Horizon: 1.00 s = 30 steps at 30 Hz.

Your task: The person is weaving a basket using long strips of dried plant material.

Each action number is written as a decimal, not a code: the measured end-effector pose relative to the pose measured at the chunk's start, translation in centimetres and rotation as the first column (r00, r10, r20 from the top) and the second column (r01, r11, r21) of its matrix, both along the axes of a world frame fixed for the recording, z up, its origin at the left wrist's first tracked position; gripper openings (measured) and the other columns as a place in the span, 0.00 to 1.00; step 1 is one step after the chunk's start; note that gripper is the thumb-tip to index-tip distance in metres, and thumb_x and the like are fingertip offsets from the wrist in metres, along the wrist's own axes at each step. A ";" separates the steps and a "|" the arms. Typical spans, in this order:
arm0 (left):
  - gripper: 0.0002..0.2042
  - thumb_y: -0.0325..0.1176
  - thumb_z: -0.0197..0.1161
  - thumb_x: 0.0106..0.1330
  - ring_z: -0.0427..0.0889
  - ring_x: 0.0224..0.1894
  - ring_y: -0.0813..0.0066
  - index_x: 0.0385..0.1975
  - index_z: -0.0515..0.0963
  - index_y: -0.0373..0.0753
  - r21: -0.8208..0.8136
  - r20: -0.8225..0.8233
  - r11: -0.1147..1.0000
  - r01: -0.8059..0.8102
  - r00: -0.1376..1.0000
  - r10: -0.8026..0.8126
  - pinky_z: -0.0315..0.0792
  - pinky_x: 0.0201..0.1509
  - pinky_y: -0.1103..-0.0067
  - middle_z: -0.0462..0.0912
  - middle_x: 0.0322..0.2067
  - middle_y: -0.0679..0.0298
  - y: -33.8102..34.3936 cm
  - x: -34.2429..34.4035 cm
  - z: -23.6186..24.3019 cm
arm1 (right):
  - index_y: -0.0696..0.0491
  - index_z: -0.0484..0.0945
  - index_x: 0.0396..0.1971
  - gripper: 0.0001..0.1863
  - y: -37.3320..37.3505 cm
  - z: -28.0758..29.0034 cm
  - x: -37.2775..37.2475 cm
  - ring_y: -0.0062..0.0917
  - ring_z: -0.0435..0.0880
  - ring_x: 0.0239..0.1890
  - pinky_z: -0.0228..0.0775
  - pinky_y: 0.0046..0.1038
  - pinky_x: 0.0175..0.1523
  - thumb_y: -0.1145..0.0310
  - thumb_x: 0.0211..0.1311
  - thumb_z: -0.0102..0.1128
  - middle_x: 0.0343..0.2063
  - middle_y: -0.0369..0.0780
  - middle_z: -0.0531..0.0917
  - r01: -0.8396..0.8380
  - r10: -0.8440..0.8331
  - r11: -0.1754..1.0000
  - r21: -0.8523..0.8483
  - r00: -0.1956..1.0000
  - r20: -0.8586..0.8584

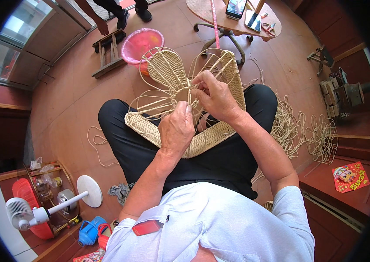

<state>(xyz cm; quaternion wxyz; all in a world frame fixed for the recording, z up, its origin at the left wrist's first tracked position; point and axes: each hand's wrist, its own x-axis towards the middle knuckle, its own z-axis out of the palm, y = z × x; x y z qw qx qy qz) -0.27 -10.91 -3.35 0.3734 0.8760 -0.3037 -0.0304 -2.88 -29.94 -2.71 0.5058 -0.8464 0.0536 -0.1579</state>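
Observation:
Across my lap lies a wire frame partly woven with straw-coloured cord. It has a filled petal-shaped panel (166, 65), a small central ring and a broad woven band (209, 142) along its near and right sides. Bare wire loops fan out on the left. My left hand (177, 127) is closed, thumb and fingers pinching cord at the near side of the ring. Just right of the ring, my right hand (216, 97) is also closed, with fingertips pinching cord close to the wires. Fingers partly hide the exact strand in each hand.
A pink basin (142, 46) and a small wooden stool (108, 54) stand ahead. A wheeled round table (202, 9) holds phones and red-handled pliers (268, 29). Loose cord (287, 126) is heaped right of my knee. A white fan (58, 207) stands left; another person's hand (102, 28) hangs far off.

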 end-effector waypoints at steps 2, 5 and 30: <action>0.08 0.35 0.59 0.85 0.89 0.36 0.40 0.43 0.79 0.39 0.036 -0.023 0.999 -0.002 1.000 0.003 0.79 0.38 0.52 0.86 0.30 0.47 0.3 -0.3 0.0 | 0.57 0.78 0.50 0.10 0.1 -0.7 -0.1 0.19 0.86 0.31 0.80 0.28 0.38 0.74 0.77 0.70 0.32 0.39 0.87 0.000 0.001 1.000 -0.014 1.000 0.027; 0.07 0.34 0.60 0.84 0.89 0.32 0.41 0.42 0.78 0.40 0.057 0.035 0.996 0.070 0.997 -0.072 0.79 0.34 0.53 0.85 0.28 0.48 0.7 -0.4 -0.2 | 0.57 0.79 0.49 0.08 0.1 -1.3 -0.2 0.19 0.89 0.33 0.82 0.28 0.39 0.74 0.78 0.69 0.32 0.39 0.89 -0.021 0.023 1.000 -0.018 0.991 0.129; 0.15 0.42 0.61 0.88 0.63 0.32 0.86 0.37 0.74 0.41 -0.644 -0.497 0.752 0.142 0.670 -0.552 0.64 0.39 0.81 0.68 0.30 0.76 0.7 -1.1 1.7 | 0.54 0.78 0.54 0.12 0.7 -2.4 -0.2 0.37 0.93 0.31 0.83 0.37 0.36 0.71 0.78 0.69 0.29 0.45 0.88 0.070 -0.040 0.985 -0.161 0.982 0.182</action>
